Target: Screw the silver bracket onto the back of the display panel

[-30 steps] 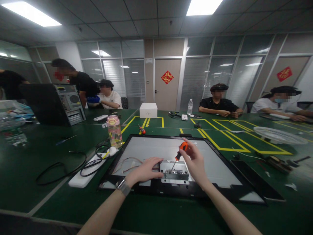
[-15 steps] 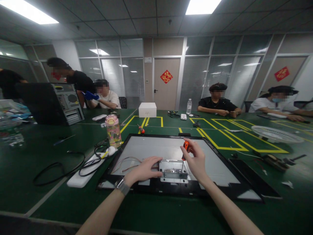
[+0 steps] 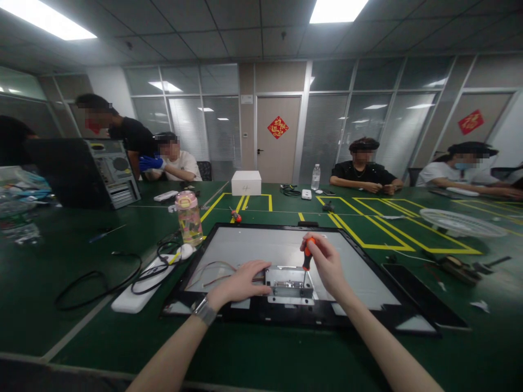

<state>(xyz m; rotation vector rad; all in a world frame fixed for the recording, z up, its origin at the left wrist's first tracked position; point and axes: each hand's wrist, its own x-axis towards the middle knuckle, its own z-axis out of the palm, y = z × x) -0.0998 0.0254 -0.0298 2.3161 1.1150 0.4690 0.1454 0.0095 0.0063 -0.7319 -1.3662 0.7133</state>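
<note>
A flat display panel [image 3: 253, 245] with a grey face and black frame lies on the green table. On its near half sits a metal bracket [image 3: 281, 299] with a slotted middle part. My right hand [image 3: 327, 261] grips an orange-and-black screwdriver [image 3: 307, 260] by the handle; its shaft points down to the bracket's right side. At the bracket's left edge rests my left hand [image 3: 245, 281], fingers stretched out and thumb apart from them. Thin wires [image 3: 210, 267] run across the panel on the left, partly hidden behind that hand.
A white power strip [image 3: 134, 294] with black cables and a pink-lidded bottle [image 3: 188, 220] stand left. A black slab [image 3: 425, 296] lies against the panel's right side. Behind are a white box [image 3: 246, 183] and a computer case [image 3: 81, 171]. Several people sit or stand around the table.
My right hand has shifted its grip on the screwdriver, the fingers turning around the handle, which now stands slightly more upright. My left hand has stayed in place.
</note>
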